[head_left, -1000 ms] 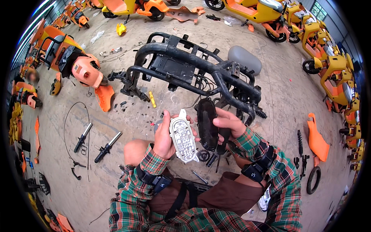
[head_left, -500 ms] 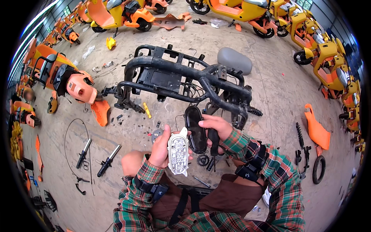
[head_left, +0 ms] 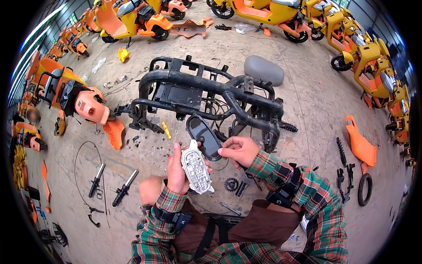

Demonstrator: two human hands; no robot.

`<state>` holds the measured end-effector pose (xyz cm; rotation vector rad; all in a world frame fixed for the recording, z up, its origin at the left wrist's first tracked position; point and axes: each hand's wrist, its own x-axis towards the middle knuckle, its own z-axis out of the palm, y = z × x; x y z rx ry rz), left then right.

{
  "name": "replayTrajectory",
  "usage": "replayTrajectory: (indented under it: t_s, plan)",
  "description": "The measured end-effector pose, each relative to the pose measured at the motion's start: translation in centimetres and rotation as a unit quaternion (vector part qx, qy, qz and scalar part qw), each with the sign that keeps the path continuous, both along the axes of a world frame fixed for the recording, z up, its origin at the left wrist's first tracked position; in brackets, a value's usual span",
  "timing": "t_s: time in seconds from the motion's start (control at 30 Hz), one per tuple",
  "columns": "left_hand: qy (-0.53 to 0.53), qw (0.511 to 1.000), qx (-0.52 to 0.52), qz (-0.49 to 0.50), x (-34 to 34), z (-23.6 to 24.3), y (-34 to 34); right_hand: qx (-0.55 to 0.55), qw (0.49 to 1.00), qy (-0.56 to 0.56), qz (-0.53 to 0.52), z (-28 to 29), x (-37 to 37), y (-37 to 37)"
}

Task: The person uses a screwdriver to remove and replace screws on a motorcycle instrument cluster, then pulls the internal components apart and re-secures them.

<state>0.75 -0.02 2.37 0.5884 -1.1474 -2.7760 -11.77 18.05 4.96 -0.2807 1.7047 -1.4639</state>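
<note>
One white casing [head_left: 196,170], clamped in my left hand [head_left: 176,174], and one dark cover [head_left: 204,137], pinched at its lower end by my right hand [head_left: 241,152], were both above the floor [head_left: 307,132], where, I judged, a slack pinch could drop the cover.

Bright, soft light; fisheye-bent edges

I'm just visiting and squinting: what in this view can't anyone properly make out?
All in the head view:
- Back of the white housing: faces away, partly covered by the left hand.
- Back of the dark oval cover: turned away from the camera.
- Small dark bits on the floor: too small to identify.
- Plaid sleeves: cut off by the lower edge.
</note>
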Motion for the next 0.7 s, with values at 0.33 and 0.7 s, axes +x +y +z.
replayTrajectory:
  t_s: [0.33, 0.7]
  plan:
    - [0.028, 0.999, -0.033, 0.013, 0.1, 0.0, 0.3, -0.017, 0.994, 0.084, -0.072, 0.4, -0.5, 0.2]
    - [0.025, 1.0, -0.011, 0.015, 0.1, 0.1, 0.6, -0.04, 0.935, 0.206, -0.287, 0.5, -7.6, 0.4]
